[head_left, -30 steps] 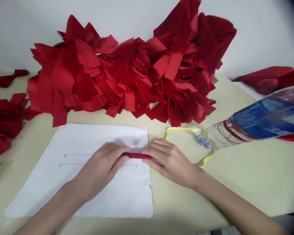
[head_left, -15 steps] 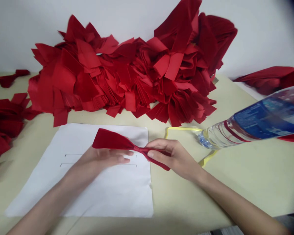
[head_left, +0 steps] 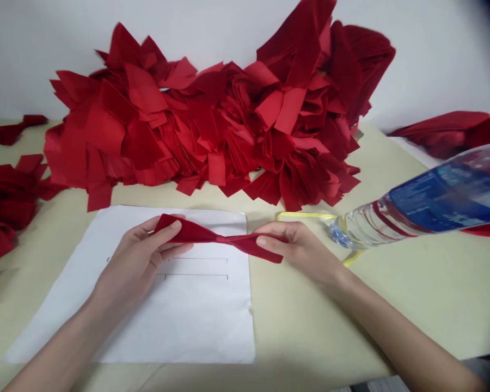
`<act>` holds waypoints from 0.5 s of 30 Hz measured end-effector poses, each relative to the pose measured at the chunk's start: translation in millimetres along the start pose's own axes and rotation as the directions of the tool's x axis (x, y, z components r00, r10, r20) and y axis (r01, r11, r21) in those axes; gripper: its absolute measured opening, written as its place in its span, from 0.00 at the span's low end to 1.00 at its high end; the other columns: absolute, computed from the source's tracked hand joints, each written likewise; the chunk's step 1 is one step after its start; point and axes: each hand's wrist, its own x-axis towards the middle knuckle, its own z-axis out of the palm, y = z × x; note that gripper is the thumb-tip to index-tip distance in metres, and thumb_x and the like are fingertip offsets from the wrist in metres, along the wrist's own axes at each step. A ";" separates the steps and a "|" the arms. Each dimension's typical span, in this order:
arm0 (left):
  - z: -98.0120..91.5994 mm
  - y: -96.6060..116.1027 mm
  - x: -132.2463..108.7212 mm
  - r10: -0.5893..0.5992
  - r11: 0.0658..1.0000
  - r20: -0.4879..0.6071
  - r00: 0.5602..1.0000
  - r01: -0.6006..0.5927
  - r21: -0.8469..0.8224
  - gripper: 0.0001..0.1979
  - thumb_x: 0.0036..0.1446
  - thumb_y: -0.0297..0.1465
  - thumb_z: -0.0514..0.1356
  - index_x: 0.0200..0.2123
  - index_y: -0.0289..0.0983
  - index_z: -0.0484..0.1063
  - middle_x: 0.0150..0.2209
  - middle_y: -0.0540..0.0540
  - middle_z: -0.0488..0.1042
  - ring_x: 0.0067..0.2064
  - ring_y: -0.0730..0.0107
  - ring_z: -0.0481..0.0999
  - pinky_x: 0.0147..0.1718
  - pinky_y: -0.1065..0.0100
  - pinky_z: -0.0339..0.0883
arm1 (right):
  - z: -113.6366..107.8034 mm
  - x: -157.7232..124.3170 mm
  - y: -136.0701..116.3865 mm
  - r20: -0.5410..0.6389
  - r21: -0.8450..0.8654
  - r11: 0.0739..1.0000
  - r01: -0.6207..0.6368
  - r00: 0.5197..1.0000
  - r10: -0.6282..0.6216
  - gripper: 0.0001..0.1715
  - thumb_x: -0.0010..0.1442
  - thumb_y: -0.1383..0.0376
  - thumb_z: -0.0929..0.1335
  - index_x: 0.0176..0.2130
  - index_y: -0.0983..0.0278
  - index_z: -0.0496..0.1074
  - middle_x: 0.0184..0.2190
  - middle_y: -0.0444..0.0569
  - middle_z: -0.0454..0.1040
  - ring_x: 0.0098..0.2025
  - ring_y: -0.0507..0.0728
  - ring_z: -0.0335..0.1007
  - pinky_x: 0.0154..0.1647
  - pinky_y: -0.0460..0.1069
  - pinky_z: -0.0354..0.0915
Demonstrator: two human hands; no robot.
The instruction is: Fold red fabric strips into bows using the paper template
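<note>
Red cloth strip (head_left: 218,238): where is it found, and how is it held?

It is held up over the upper part of a white paper sheet (head_left: 196,321), near the frame's centre, gathered narrow at its middle into a bow shape. Its right end reaches just past the sheet's right edge.

How are the fingers set?

Closed narrowly on the cloth. The strip's left end is pinched between the thumb and fingers (head_left: 175,249) of the left hand (head_left: 136,267), and its right end is gripped in the same way by the right hand (head_left: 298,253).

What is laid out around them?

Two thin ruled lines (head_left: 196,267) are printed on the sheet below the strip. A heap of red cut pieces (head_left: 212,120) is banked against a white wall (head_left: 433,54) at upper centre, and looser red pieces (head_left: 8,196) are seen at far left. A clear plastic bottle (head_left: 424,207) with a blue label is angled in from the right edge, its narrow end beside a yellow band (head_left: 302,215) on the cream table (head_left: 310,316).
</note>
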 end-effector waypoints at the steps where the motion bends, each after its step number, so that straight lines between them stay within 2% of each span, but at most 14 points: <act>1: -1.3 1.2 0.8 -0.013 1.000 0.019 1.000 0.013 -0.022 0.02 0.54 0.29 0.63 0.32 0.37 0.75 0.34 0.53 0.79 0.42 0.67 0.78 0.45 0.70 0.73 | -1.3 0.8 0.6 -0.013 0.053 0.999 -0.003 1.000 0.004 0.13 0.56 0.58 0.68 0.38 0.64 0.74 0.34 0.47 0.76 0.34 0.51 0.71 0.34 0.46 0.66; 3: -3.9 2.4 2.8 -0.028 0.998 0.047 0.998 0.031 -0.056 0.02 0.54 0.28 0.63 0.29 0.37 0.75 0.31 0.54 0.79 0.41 0.69 0.78 0.47 0.71 0.72 | -3.5 2.4 2.1 -0.058 0.143 0.990 0.009 0.998 -0.001 0.12 0.54 0.59 0.69 0.37 0.63 0.75 0.35 0.46 0.77 0.35 0.51 0.72 0.36 0.46 0.67; 5: -7.4 2.2 5.6 -0.006 0.998 0.030 1.000 0.008 -0.062 0.02 0.53 0.28 0.63 0.28 0.37 0.75 0.30 0.52 0.78 0.42 0.68 0.78 0.47 0.70 0.72 | -5.6 4.0 3.4 -0.113 0.191 0.981 0.035 0.993 -0.013 0.13 0.52 0.60 0.71 0.37 0.63 0.75 0.33 0.45 0.77 0.32 0.51 0.72 0.35 0.47 0.67; 9: -14.3 0.4 10.6 0.035 0.998 -0.029 0.999 -0.037 -0.043 0.04 0.51 0.25 0.65 0.32 0.36 0.75 0.38 0.48 0.79 0.45 0.63 0.77 0.46 0.67 0.73 | -9.8 5.0 3.8 -0.169 0.246 0.966 0.074 0.985 -0.033 0.13 0.50 0.61 0.73 0.37 0.63 0.74 0.27 0.43 0.75 0.25 0.48 0.70 0.33 0.47 0.68; 15: -12.5 4.6 7.6 0.067 0.996 -0.045 0.997 -0.070 -0.060 0.03 0.52 0.25 0.64 0.32 0.37 0.75 0.39 0.49 0.79 0.44 0.63 0.78 0.44 0.68 0.75 | -13.4 2.3 2.4 -0.188 0.299 0.951 0.074 0.982 -0.017 0.12 0.52 0.60 0.72 0.34 0.65 0.74 0.27 0.44 0.74 0.28 0.49 0.70 0.33 0.46 0.68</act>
